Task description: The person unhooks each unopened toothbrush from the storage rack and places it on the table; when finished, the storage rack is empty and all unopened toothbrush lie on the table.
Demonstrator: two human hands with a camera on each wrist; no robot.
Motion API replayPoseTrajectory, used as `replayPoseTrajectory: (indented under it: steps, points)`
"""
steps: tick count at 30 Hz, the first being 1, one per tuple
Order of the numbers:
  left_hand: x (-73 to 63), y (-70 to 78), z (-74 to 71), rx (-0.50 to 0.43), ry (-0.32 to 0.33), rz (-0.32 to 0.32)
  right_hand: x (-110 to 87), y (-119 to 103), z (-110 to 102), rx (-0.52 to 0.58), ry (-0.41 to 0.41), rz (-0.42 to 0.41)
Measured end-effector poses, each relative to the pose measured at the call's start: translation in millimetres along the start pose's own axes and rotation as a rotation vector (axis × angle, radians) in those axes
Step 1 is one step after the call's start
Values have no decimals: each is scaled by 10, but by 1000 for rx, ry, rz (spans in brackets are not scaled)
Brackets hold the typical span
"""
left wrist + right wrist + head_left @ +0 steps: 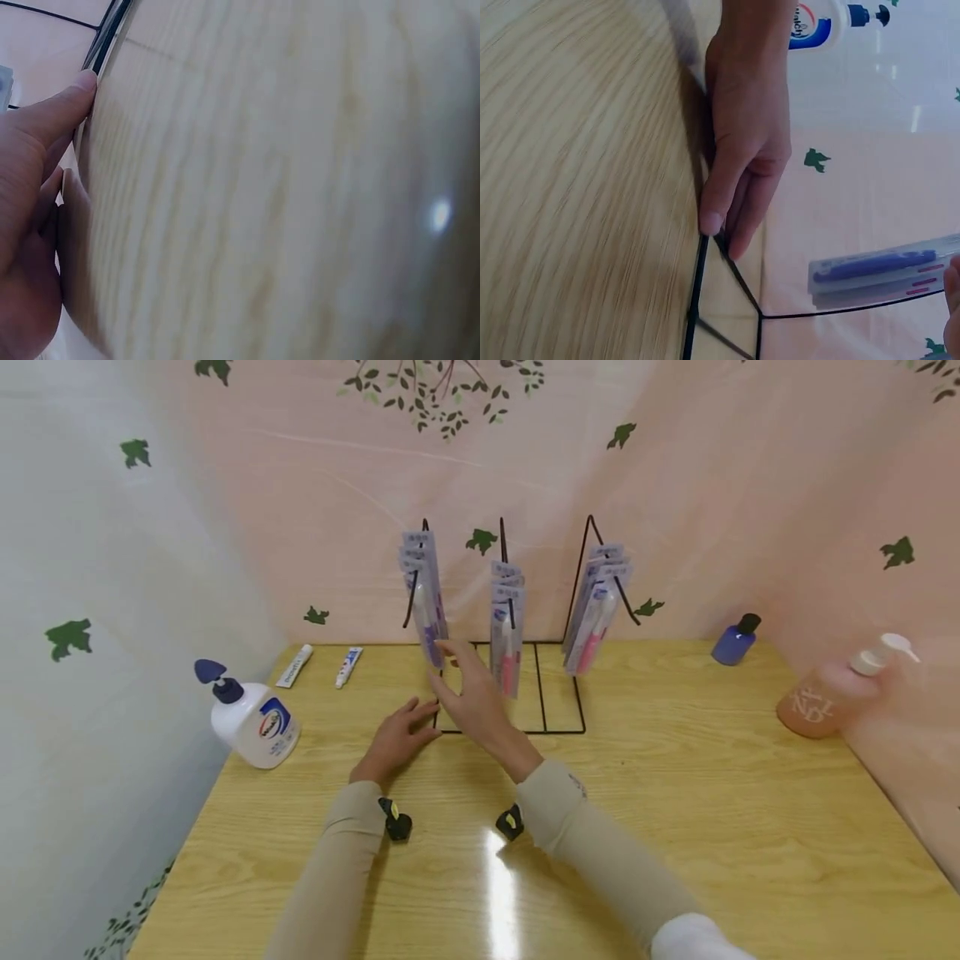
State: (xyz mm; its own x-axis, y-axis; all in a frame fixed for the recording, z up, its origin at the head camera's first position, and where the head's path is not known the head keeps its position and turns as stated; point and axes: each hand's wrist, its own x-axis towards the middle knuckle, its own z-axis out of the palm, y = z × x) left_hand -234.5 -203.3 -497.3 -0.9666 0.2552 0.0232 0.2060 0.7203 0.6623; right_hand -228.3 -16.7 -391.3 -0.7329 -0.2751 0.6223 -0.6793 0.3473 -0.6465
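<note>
A black wire display rack bears several packaged toothbrushes on three hooks. My left hand lies low at the rack's front left corner; in the right wrist view its thumb and fingers meet the base wire there, holding that corner. In the left wrist view the left thumb lies against a black wire. My right hand is raised over the rack's left part, thumb and fingers spread apart, beside the lower end of a purple toothbrush pack. Pink toothbrush packs hang on the middle hook, others on the right.
On the left stand a white pump bottle and two small tubes, one pale and one blue-white. A blue bottle and an orange pump bottle stand on the right. Behind the wooden table hangs a leaf-patterned curtain.
</note>
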Motion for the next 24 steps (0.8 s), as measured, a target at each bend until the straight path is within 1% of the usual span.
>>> replayPoseTrajectory:
  steps: [2,5,7,9,11,14,19,24]
  points:
    - [3,-6,-3,-2,-12,-6,83,11,87,2,45,86]
    - [16,-32,-10,15,-18,8,200,28,176,23,104,205]
    - [25,-45,-16,21,-24,11,275,58,222,36,133,249]
    - [29,-38,-25,29,-33,12,343,86,251,48,159,257]
    - [31,-19,-35,30,-50,4,400,130,273,59,176,241]
    - [29,15,-47,37,-58,8,465,181,284,92,187,221]
    - [9,52,-58,50,-35,42,542,251,294,152,179,219]
    - [-3,68,-87,46,-41,37,544,253,301,188,168,215]
